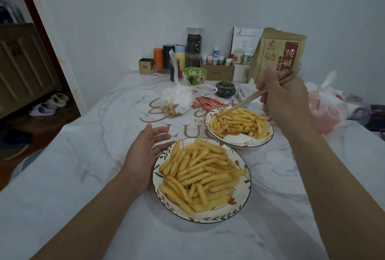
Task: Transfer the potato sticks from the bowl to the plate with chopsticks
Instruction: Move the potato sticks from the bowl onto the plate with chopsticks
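Note:
Two white floral dishes hold yellow crinkle-cut potato sticks. The near dish (208, 217) lies at the centre of the table with a heap of sticks (200, 174). The far dish (239, 141) sits behind it to the right with its own sticks (239, 122). My right hand (285, 101) grips a pair of wooden chopsticks (250, 101) whose tips reach down into the sticks at the far dish's left side. My left hand (143, 153) rests open with straight fingers against the left rim of the near dish.
A knotted plastic bag of snacks (177, 99), red sauce packets (210, 101) and a small dark pot (226, 89) lie behind the dishes. Jars, bottles, boxes, a green bowl (194, 75) and a brown paper bag (277, 57) crowd the back. A red-filled plastic bag (325, 105) is at right.

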`<state>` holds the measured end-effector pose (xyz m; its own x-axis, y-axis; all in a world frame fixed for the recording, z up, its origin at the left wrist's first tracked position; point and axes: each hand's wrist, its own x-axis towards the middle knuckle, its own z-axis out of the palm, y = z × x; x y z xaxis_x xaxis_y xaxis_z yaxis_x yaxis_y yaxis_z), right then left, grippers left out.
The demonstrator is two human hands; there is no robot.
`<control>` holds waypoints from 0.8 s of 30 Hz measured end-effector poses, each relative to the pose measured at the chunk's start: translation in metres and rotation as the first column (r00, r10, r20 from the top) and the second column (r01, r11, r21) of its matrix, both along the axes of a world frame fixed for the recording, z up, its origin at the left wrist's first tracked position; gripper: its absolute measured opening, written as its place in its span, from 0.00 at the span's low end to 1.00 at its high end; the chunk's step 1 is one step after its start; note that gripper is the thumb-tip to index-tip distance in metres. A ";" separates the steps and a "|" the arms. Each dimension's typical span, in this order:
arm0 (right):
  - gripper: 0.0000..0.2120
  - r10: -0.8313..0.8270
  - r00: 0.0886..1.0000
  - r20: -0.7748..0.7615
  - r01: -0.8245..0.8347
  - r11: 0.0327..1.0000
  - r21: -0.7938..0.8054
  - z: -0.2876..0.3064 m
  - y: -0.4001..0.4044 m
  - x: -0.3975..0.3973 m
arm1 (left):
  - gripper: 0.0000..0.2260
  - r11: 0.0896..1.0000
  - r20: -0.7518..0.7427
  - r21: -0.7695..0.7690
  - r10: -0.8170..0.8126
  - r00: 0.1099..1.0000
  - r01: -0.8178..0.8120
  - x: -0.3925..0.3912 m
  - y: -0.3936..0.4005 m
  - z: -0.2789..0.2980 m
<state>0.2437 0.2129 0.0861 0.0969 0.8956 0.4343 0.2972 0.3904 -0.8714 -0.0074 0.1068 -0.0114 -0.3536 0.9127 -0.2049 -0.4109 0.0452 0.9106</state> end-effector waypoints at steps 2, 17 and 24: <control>0.22 -0.001 1.000 0.021 0.002 0.999 -0.041 -0.008 0.004 -0.003 | 0.23 1.000 0.001 0.004 -0.001 1.000 0.001 0.000 0.000 0.000; 0.26 -0.021 0.996 0.084 0.020 1.000 0.013 -0.017 0.004 -0.013 | 0.23 1.000 -0.004 0.007 0.005 1.000 -0.005 0.001 0.000 0.001; 0.26 -0.029 0.990 -0.140 0.026 0.999 -0.023 -0.007 0.006 -0.001 | 0.23 1.000 -0.006 0.007 0.004 1.000 -0.004 0.001 0.000 0.001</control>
<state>0.2428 0.2187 0.0786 0.1806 0.9006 0.3954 0.1814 0.3647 -0.9133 -0.0066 0.1067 -0.0105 -0.3585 0.9125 -0.1969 -0.4059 0.0376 0.9131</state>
